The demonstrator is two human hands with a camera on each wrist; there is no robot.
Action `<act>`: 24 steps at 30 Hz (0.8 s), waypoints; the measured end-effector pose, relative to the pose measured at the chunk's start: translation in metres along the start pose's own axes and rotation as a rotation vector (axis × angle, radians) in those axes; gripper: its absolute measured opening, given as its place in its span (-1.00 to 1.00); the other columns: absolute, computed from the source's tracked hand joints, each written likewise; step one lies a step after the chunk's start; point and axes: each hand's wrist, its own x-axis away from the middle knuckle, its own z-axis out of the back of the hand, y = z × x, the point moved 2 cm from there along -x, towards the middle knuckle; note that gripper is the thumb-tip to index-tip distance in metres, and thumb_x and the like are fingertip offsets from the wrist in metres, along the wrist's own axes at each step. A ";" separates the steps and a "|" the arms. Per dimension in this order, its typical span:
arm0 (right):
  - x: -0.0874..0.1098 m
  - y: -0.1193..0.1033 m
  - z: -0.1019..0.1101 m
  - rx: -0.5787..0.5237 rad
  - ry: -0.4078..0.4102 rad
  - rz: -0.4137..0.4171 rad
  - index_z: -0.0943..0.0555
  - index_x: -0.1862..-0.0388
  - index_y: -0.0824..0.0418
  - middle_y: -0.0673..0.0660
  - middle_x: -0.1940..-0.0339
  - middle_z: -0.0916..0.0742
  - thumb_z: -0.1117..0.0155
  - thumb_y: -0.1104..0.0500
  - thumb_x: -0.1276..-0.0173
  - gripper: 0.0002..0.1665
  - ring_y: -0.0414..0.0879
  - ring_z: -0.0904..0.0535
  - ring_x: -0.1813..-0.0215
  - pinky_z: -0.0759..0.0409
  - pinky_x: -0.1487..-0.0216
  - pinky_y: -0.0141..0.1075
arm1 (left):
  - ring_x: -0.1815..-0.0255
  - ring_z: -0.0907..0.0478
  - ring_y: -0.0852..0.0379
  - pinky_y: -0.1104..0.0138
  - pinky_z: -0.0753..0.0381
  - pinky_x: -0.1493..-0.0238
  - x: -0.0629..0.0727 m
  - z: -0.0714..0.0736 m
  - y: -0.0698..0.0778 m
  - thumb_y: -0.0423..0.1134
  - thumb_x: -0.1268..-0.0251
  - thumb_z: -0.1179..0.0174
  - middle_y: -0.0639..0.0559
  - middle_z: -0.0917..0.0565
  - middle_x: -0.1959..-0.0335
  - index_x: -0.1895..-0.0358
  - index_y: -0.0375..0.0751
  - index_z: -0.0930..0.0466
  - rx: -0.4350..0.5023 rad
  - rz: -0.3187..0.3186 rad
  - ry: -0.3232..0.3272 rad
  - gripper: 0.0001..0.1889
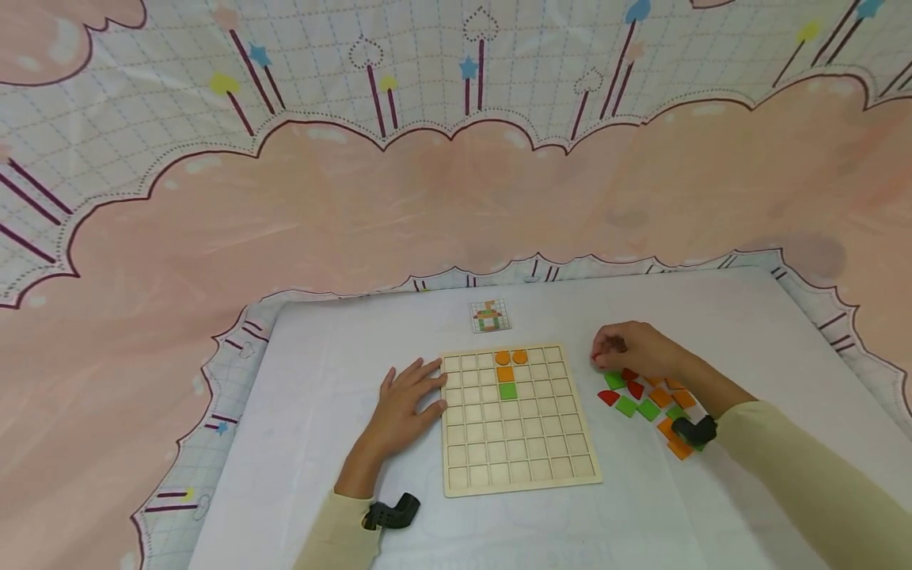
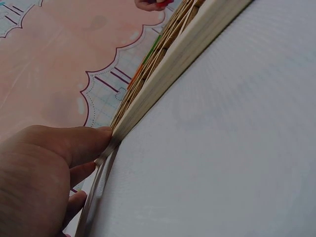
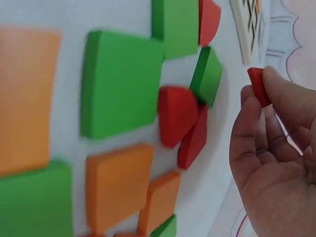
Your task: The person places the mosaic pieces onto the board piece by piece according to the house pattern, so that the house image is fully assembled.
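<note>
Between thumb and fingertips, my right hand (image 1: 636,348) pinches a small red piece (image 3: 258,88), clearest in the right wrist view. That hand is just above the far end of the pile of loose pieces. My left hand (image 1: 408,405) rests with extended fingers against the left edge of the wooden grid board (image 1: 523,451). Its thumb (image 2: 86,140) touches the board's side in the left wrist view. On the board, two orange round pieces (image 1: 520,357) sit side by side in the top row. Below the left one lie an orange square (image 1: 504,374), then a green square (image 1: 507,391).
Loose green squares (image 1: 647,409), orange squares (image 1: 660,397) and red curved-edge pieces (image 1: 609,397) lie right of the board, partly under my right forearm. A small pattern card (image 1: 490,316) lies beyond the board on the white tabletop (image 1: 342,348). A printed cloth (image 1: 456,206) hangs behind.
</note>
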 end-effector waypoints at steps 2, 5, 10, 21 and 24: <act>-0.002 -0.003 -0.002 -0.015 0.000 0.014 -0.69 0.05 0.09 -0.03 0.18 -0.74 -0.37 0.11 -0.43 -0.83 -0.08 -0.57 0.13 -0.60 0.06 -0.35 | -0.65 -0.17 -0.11 -0.28 0.15 -0.59 0.000 0.000 -0.001 -0.05 -0.41 -0.25 0.05 -0.42 -0.54 -0.34 -0.04 -0.60 0.000 -0.001 0.000 -0.53; -0.005 -0.007 -0.004 -0.044 -0.008 0.014 -0.72 0.00 0.08 -0.03 0.14 -0.76 -0.36 0.09 -0.44 -0.79 -0.06 -0.55 0.11 -0.59 0.07 -0.33 | -0.64 -0.17 -0.11 -0.28 0.15 -0.59 0.000 -0.001 -0.001 -0.05 -0.41 -0.25 0.05 -0.42 -0.54 -0.34 -0.03 -0.60 -0.002 -0.003 0.001 -0.53; -0.011 -0.015 -0.014 -0.063 -0.018 0.024 -0.77 0.07 0.04 -0.06 0.18 -0.77 -0.37 0.10 -0.44 -0.85 -0.06 -0.55 0.10 -0.56 0.05 -0.24 | -0.64 -0.17 -0.11 -0.28 0.15 -0.59 0.000 -0.001 -0.002 -0.04 -0.41 -0.24 0.05 -0.42 -0.54 -0.34 -0.04 -0.59 -0.002 -0.007 0.003 -0.53; -0.022 -0.032 -0.035 -0.123 -0.041 0.089 -0.74 0.14 0.07 -0.05 0.22 -0.77 -0.41 0.14 -0.39 -0.90 -0.10 -0.61 0.12 -0.60 0.01 -0.30 | -0.65 -0.15 -0.08 -0.26 0.16 -0.60 0.001 -0.003 -0.005 -0.03 -0.41 -0.24 0.07 -0.40 -0.55 -0.35 -0.01 -0.59 -0.012 -0.004 0.001 -0.52; -0.026 -0.037 -0.041 -0.125 -0.039 0.094 -0.75 0.12 0.05 -0.05 0.18 -0.76 -0.41 0.14 -0.39 -0.89 -0.12 -0.59 0.10 -0.60 -0.01 -0.34 | -0.65 -0.15 -0.08 -0.26 0.16 -0.60 0.001 -0.003 -0.006 -0.03 -0.41 -0.24 0.08 -0.40 -0.55 -0.35 -0.01 -0.59 -0.014 -0.001 0.000 -0.52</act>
